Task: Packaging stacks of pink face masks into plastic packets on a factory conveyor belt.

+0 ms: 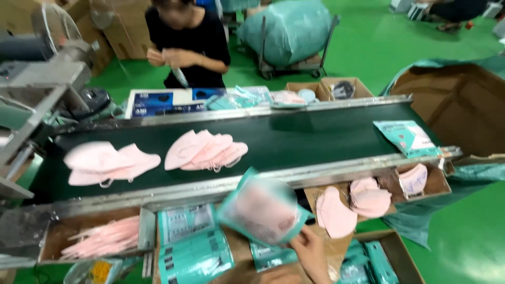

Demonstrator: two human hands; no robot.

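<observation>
Teal pouch (261,210) with pink masks, blurred, held in hand (310,252). Teal pouch stack (193,244) below conveyor. Another teal pouch (407,138) on belt, right. Blue-white boxes (163,101) beyond belt.

Head camera looks down, close, across the conveyor belt (315,134).

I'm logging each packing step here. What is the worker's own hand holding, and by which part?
One hand pinches a teal pouch with pink masks inside, at its lower right corner. Which hand it is cannot be told.

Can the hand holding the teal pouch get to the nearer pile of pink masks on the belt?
Probably yes: hand grips teal pouch, and only the metal belt rail lies between it and the pink mask pile.
</observation>
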